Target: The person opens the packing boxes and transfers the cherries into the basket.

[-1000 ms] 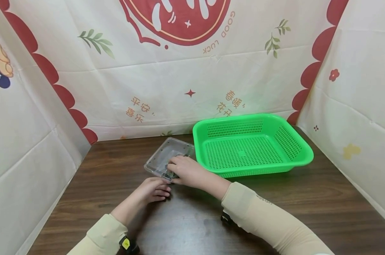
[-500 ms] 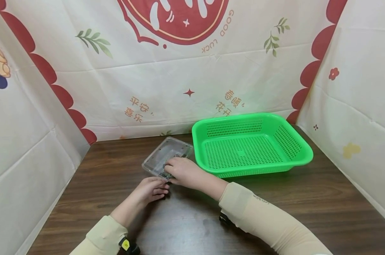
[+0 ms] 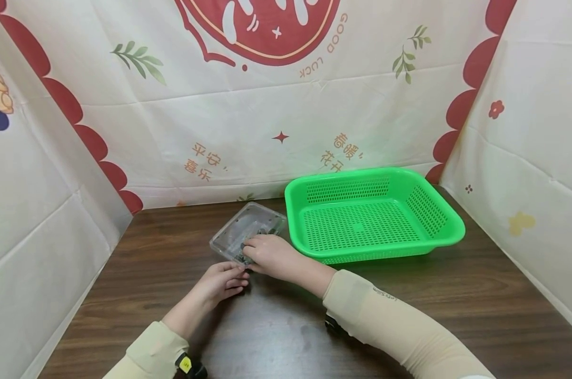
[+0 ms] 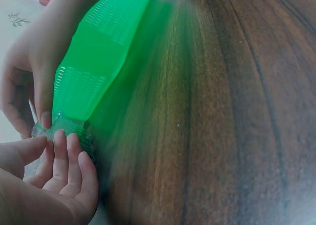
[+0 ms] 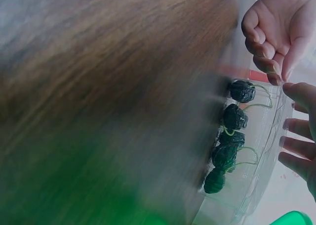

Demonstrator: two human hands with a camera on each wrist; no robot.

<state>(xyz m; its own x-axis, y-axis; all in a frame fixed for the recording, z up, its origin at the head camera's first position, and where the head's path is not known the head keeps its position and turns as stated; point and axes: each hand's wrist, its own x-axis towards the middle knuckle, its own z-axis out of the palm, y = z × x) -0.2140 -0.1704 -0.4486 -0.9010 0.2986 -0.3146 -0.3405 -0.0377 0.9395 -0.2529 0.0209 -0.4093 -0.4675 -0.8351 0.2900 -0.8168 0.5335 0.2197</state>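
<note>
A clear plastic lidded box (image 3: 245, 227) lies on the dark wooden table (image 3: 456, 295), against the left side of a green basket (image 3: 376, 216). Inside the clear box (image 5: 247, 151) are several dark round fruits (image 5: 232, 117) with green stems. My right hand (image 3: 267, 255) lies over the box's near end, fingers curled on the lid and thumb at the edge. My left hand (image 3: 223, 280) is just in front, its curled fingertips pinching the box's near corner (image 4: 61, 127). The left wrist view shows the left hand (image 4: 59, 173) and right hand (image 4: 27, 81) meeting at that corner.
The green perforated basket (image 4: 98, 71) holds nothing and takes up the table's back right. Printed cloth walls (image 3: 267, 116) close the table in at the back and on both sides. Bare tabletop lies on the left and in front.
Both hands and the clear box have edged slightly to the left. The holds on the box look the same.
</note>
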